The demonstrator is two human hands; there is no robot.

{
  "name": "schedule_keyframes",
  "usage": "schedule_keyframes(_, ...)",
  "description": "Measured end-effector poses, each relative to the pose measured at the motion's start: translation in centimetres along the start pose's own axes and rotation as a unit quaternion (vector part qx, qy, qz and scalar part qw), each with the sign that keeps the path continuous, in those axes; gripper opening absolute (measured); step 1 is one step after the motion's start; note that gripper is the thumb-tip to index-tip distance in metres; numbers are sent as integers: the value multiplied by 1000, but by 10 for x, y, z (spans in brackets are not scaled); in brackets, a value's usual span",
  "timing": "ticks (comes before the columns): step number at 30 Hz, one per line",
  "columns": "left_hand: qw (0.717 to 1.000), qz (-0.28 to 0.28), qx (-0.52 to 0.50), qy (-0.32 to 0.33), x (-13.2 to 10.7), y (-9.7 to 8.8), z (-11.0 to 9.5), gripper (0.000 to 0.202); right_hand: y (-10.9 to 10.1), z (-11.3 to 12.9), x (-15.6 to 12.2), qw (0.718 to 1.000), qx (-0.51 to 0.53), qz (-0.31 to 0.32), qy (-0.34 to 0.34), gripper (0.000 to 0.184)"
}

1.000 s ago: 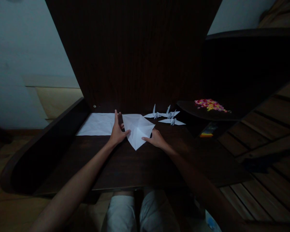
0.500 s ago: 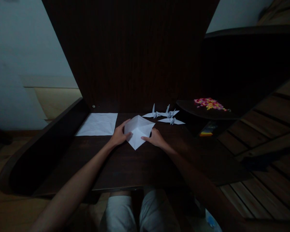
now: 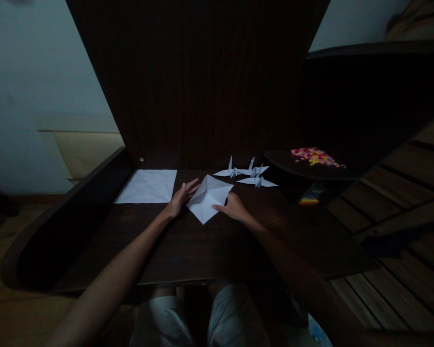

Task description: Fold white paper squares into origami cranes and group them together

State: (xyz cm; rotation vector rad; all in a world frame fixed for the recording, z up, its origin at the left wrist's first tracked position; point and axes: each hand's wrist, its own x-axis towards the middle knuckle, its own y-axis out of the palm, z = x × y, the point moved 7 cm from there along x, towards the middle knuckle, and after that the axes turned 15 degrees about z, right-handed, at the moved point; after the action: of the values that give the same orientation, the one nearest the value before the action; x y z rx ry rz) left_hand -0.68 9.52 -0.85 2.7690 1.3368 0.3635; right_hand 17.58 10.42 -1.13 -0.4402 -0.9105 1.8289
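A partly folded white paper (image 3: 209,198) lies on the dark wooden desk (image 3: 188,246) in front of me, one flap raised. My left hand (image 3: 181,196) rests at its left edge with the fingers stretched out toward the fold. At the right edge, my right hand (image 3: 231,208) has its fingers pressed onto the paper. A flat creased white sheet (image 3: 147,186) lies to the left of my left hand.
Three folded paper cranes (image 3: 246,174) stand at the back of the desk. A dark tray with small coloured bits (image 3: 314,156) sits on a raised ledge at the right, with a coloured packet (image 3: 310,198) below it. The desk's tall dark back panel (image 3: 202,82) rises behind.
The paper's left flap has been folded over toward the middle, so the shape is narrower. My left hand moved from gripping that flap to lying stretched out beside it. My right hand stayed put.
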Motion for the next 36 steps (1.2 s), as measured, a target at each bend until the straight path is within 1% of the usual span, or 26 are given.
schedule_keyframes(2, 1000, -8, 9, -16, 1, -3, 4, 72, 0, 0, 0, 1000, -2, 1, 2, 51)
schedule_keyframes(5, 997, -13, 68, -28, 4, -7, 9, 65, 0, -1, 0, 1000, -3, 1, 6, 49)
schedule_keyframes(9, 984, 27, 175, -16, 4, -2, 10, 68, 1, 0, 1, 1000, -1, -1, -6, 46)
schedule_keyframes(11, 961, 42, 274, -21, 2, 3, 7, 67, 2, 0, 2, 1000, 4, 1, -16, 45)
schedule_keyframes(13, 923, 56, 378, -41, 0, 9, 3, 64, 3, -1, 2, 1000, 7, 2, -20, 45)
schedule_keyframes(15, 887, 69, 452, -60, -2, 14, -1, 60, 4, -3, 3, 1000, 9, 2, -17, 45)
schedule_keyframes(16, 877, 74, 471, -59, -3, 16, -3, 62, 4, -5, 3, 1000, 11, 1, -14, 45)
schedule_keyframes(17, 872, 76, 481, -53, -3, 18, -6, 65, 4, -6, 3, 1000, 14, -1, -10, 46)
schedule_keyframes(21, 871, 89, 483, -23, -4, 24, -11, 84, 4, -8, 2, 1000, 21, -2, -3, 47)
schedule_keyframes(25, 855, 107, 507, -33, -5, 27, -10, 89, 2, -3, 2, 999, 25, 0, -26, 52)
schedule_keyframes(27, 852, 115, 510, -33, -5, 29, -10, 91, 2, -1, 2, 999, 25, 4, -33, 53)
schedule_keyframes(32, 857, 123, 500, -23, -7, 38, -17, 98, 3, -3, 2, 1000, 11, 9, -8, 48)
schedule_keyframes(34, 862, 112, 493, -33, -7, 39, -18, 98, 4, -5, 2, 1000, 7, 11, 2, 45)
schedule_keyframes(36, 871, 91, 480, -45, -7, 38, -19, 95, 4, -5, 2, 1000, 3, 5, 6, 47)
